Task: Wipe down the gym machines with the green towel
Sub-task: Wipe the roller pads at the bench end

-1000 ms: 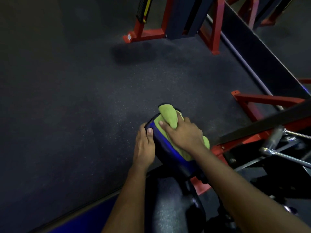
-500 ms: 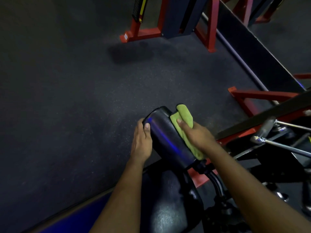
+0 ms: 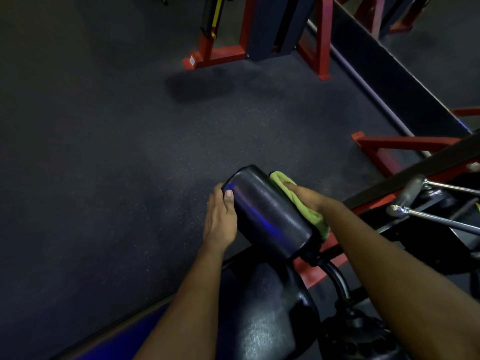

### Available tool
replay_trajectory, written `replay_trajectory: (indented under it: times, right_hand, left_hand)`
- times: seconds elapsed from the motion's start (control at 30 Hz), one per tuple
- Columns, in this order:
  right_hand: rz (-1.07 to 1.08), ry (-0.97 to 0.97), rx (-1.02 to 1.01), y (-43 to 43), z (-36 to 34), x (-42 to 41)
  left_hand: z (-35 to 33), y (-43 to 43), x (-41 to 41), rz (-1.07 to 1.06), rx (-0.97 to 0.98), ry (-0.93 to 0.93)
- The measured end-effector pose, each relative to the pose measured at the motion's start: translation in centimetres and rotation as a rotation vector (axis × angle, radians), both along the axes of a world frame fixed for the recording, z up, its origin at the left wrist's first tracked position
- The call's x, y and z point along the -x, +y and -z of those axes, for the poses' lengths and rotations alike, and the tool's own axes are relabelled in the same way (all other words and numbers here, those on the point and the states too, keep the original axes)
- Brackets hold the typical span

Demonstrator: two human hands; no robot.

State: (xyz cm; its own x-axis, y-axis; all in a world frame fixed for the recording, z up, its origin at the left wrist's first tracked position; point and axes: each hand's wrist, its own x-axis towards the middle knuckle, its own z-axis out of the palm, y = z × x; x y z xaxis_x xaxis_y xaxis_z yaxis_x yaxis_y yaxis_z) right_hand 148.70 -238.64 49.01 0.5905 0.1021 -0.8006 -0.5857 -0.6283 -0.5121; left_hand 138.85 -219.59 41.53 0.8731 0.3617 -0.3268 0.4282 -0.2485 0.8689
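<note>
The right hand (image 3: pixel 309 201) lies flat over the green towel (image 3: pixel 315 219), the one finger that shows stretched along the cloth. As far as this view tells, it presses the bunched towel against the right flank of the black roller pad (image 3: pixel 267 214) and does not pinch it; the fingers on the far side are hidden. Pressing with the palm makes sense, since it spreads the cloth along the curved side, and the towel reaches from near the pad's far end back towards its mount. The left hand (image 3: pixel 220 219) grips the opposite flank near the far end, thumb curled over the top and fingers wrapped down the side. This is likely a brace: a roller like this can turn or swing on its arm, and holding it from the left gives the wiping hand something firm to push against. The top of the pad is bare and shiny between the two hands, so the wipe seems to be working round the right side. Below the pad a curved black arm (image 3: pixel 337 279) joins it to the machine, beside the textured seat (image 3: pixel 270 320). To the right are a red frame (image 3: pixel 389 146) and chrome rods (image 3: pixel 436 219), all still to be wiped. Another red-framed machine (image 3: pixel 259 35) stands well apart across the dark speckled floor (image 3: pixel 104 152).
</note>
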Motion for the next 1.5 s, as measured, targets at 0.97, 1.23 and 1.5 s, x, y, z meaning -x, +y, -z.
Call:
replay_trajectory:
  times: [0.97, 1.23, 1.5]
  right_hand:
    - [-0.581, -0.712, 0.543, 6.8, -0.8, 2.3]
    - [-0.179, -0.159, -0.176, 6.8, 2.6, -5.3]
    - [-0.111, -0.090, -0.065, 2.2, 1.9, -4.0]
  left_hand:
    - [0.8, -1.4, -0.4, -0.088, 0.023, -0.136]
    - [0.0, -2.0, -0.9, -0.151, 0.037, -0.192]
    - [-0.4, -1.9, -0.8, -0.139, 0.075, -0.124]
